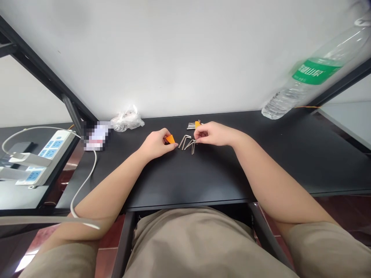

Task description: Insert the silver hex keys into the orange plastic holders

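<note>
My left hand (159,144) is closed on an orange holder (170,139), its flat end showing between thumb and fingers. Beside it on the black desk lie several loose L-shaped hex keys (184,141). My right hand (210,134) pinches one hex key (189,144) by its bent end, with its long arm slanting down to the left. Just behind the right fingers sits a second orange holder (197,124) with several metal keys in it, partly hidden by the hand.
A crumpled clear plastic bag (127,120) lies against the wall. At the right stands a large water bottle (304,81) with a green label. A white power strip (48,154) with plugs is at the left, and a white cable (89,175) runs over my left forearm.
</note>
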`<act>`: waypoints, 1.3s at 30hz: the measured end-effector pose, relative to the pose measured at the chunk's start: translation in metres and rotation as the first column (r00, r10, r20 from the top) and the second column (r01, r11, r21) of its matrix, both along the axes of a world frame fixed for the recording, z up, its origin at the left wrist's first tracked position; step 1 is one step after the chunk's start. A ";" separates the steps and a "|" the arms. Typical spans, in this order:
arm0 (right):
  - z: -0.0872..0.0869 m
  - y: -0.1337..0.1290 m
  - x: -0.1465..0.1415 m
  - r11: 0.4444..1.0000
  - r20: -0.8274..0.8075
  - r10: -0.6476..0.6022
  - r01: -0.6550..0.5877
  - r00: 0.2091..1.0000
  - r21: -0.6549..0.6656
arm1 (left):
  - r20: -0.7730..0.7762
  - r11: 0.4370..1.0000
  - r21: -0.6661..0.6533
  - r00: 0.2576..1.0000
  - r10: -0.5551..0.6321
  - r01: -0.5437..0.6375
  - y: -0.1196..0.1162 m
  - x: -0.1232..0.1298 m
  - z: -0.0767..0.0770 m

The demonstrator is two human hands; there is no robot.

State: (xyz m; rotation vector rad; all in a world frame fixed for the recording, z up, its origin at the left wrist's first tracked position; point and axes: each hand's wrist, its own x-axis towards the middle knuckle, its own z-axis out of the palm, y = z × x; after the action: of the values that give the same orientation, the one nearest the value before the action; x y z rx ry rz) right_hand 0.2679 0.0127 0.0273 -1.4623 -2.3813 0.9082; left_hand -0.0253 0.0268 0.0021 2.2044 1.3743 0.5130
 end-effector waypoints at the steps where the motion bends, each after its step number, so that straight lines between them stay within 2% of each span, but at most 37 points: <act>1: 0.000 0.000 0.001 1.000 -0.002 -0.006 0.006 1.000 0.000 | -0.004 1.000 0.000 1.000 0.000 0.000 0.000 0.000 0.000; 6: -0.008 0.004 -0.002 0.999 0.032 -0.012 0.011 0.999 0.039 | -0.004 1.000 0.001 1.000 -0.008 0.008 0.000 0.000 0.001; 13: -0.021 0.008 -0.013 0.986 0.062 0.066 -0.075 0.996 0.151 | -0.009 1.000 0.004 1.000 -0.010 0.010 0.000 0.001 0.001; 22: -0.022 0.007 -0.011 0.982 0.128 0.050 -0.072 0.991 0.175 | 0.003 1.000 -0.002 1.000 -0.017 0.017 0.000 0.000 0.002; 27: -0.031 0.011 -0.019 0.943 0.030 -0.026 0.015 0.999 0.333 | -0.014 0.999 0.010 0.999 -0.031 0.031 0.000 0.001 0.002; 30: -0.039 0.017 -0.026 0.924 0.078 0.000 -0.030 0.997 0.381 | -0.020 0.999 0.024 0.999 -0.047 0.048 0.000 0.001 0.001; 34: -0.041 0.024 -0.033 0.927 0.184 0.002 -0.071 0.983 0.367 | -0.017 0.999 0.031 0.999 -0.038 0.038 0.002 0.001 -0.001; 39: -0.036 0.027 -0.030 0.972 0.249 -0.102 0.044 0.963 0.230 | -0.027 0.998 0.025 0.998 -0.050 0.050 0.003 0.000 -0.002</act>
State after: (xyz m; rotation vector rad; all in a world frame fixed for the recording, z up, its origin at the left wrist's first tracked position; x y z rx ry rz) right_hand 0.2378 0.0400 -0.0083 -1.6522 -2.4890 0.4357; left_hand -0.0254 0.0301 0.0004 2.2682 1.3294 0.4878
